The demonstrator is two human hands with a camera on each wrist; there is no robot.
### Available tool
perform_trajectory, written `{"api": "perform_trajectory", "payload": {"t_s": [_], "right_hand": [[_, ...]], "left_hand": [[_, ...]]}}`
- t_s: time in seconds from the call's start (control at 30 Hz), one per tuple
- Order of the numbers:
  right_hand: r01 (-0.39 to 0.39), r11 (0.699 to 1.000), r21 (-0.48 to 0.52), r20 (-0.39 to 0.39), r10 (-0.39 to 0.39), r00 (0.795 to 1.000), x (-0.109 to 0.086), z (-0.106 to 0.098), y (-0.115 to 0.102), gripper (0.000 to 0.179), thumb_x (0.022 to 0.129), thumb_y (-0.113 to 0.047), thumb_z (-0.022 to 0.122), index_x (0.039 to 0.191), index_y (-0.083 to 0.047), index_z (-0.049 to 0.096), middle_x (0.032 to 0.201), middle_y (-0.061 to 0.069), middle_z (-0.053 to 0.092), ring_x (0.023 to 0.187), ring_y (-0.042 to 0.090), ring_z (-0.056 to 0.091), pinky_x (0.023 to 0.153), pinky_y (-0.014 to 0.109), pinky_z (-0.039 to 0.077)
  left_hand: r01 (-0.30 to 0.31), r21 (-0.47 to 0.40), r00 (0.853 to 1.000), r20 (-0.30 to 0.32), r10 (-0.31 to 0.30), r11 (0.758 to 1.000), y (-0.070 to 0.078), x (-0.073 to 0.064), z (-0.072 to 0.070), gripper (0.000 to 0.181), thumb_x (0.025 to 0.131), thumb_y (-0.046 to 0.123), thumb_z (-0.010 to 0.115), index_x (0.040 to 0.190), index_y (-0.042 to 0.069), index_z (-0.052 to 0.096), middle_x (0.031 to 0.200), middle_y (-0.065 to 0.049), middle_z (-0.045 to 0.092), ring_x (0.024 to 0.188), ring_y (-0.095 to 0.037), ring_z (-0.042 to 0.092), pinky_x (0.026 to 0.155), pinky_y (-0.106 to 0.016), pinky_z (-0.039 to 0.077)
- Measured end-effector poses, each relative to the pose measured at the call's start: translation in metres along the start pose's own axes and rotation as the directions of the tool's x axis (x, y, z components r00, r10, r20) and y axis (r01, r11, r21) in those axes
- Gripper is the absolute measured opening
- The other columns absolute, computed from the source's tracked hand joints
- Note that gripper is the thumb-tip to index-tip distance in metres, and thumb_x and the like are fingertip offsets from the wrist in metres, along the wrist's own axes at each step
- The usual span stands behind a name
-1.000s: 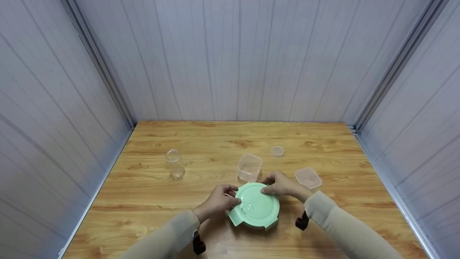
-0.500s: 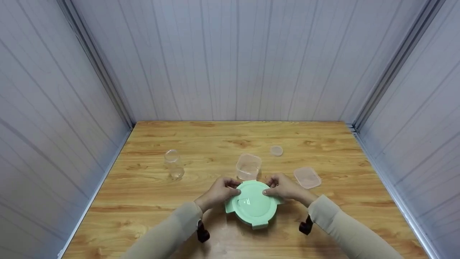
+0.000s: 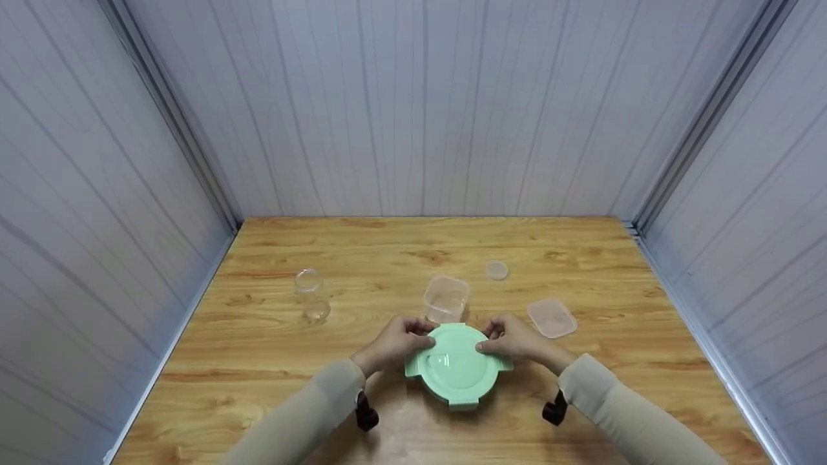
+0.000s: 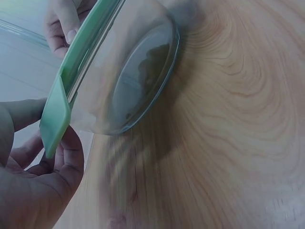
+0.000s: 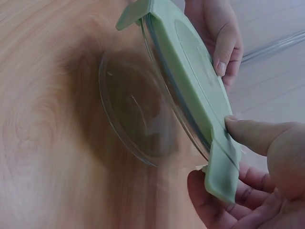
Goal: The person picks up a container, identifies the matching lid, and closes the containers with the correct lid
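Observation:
A round mint-green lid (image 3: 457, 363) with hinged clip flaps sits on a clear round glass food container (image 4: 143, 81), near the front of the table. The flaps on the lid's left, right and front stick outward. My left hand (image 3: 397, 343) holds the lid's left side, thumb on top and curled fingers around a flap (image 4: 56, 119). On the opposite side my right hand (image 3: 517, 339) grips the lid the same way, its fingers under another flap (image 5: 223, 169). The glass wall and base show under the lid in both wrist views.
Just behind the lid stands a clear square plastic container (image 3: 446, 298). A small round lid (image 3: 496, 270) and a clear square lid (image 3: 552, 318) lie to the right. A clear jar (image 3: 313, 297) is at the left. Panel walls enclose the wooden table (image 3: 271, 374).
The green-lidded container has turned clockwise, seen from above, so one flap now faces the front. My right hand has shifted from its back edge toward the right side. Little has moved since half a second ago.

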State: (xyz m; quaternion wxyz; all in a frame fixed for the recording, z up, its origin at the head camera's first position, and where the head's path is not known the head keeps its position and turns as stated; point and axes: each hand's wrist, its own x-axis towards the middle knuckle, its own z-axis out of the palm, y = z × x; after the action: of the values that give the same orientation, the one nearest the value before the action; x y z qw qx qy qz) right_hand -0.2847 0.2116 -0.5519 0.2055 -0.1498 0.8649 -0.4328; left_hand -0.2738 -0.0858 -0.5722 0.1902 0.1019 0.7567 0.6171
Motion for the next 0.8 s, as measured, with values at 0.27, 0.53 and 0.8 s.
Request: {"api": "perform_trajectory", "payload": {"t_s": [0.27,0.53,0.8], "right_hand": [[0.059,0.993,-0.100,0.049,-0.054,0.997,-0.008,-0.012,0.000,0.028,0.091,-0.020,0.088,0.108,-0.003,0.073,0.094,0.002,0.068,0.085,0.015,0.059,0.072,0.027,0.049],[0.061,0.987,-0.151,0.041,-0.056,0.998,-0.013,-0.014,0.002,0.025,0.088,-0.025,0.091,0.101,-0.008,0.077,0.088,-0.001,0.066,0.083,0.016,0.056,0.074,0.031,0.047],[0.036,0.979,-0.202,0.014,-0.034,0.999,-0.018,-0.014,-0.003,0.025,0.087,-0.029,0.092,0.095,-0.010,0.077,0.085,0.002,0.065,0.077,0.016,0.054,0.066,0.031,0.045]], "left_hand": [[-0.045,0.038,0.996,0.075,0.042,0.998,-0.002,-0.008,-0.007,0.039,0.090,0.006,0.082,0.128,-0.002,0.076,0.102,-0.006,0.074,0.094,-0.014,0.063,0.080,-0.022,0.054],[-0.024,0.029,0.997,0.073,0.021,0.999,-0.004,-0.012,-0.007,0.034,0.092,0.006,0.082,0.123,-0.005,0.075,0.102,-0.006,0.073,0.095,-0.014,0.065,0.080,-0.022,0.055],[-0.008,0.049,0.997,0.073,0.004,0.999,-0.003,-0.011,-0.006,0.034,0.092,0.007,0.082,0.124,-0.003,0.075,0.104,-0.007,0.074,0.097,-0.015,0.065,0.080,-0.022,0.055]]}}
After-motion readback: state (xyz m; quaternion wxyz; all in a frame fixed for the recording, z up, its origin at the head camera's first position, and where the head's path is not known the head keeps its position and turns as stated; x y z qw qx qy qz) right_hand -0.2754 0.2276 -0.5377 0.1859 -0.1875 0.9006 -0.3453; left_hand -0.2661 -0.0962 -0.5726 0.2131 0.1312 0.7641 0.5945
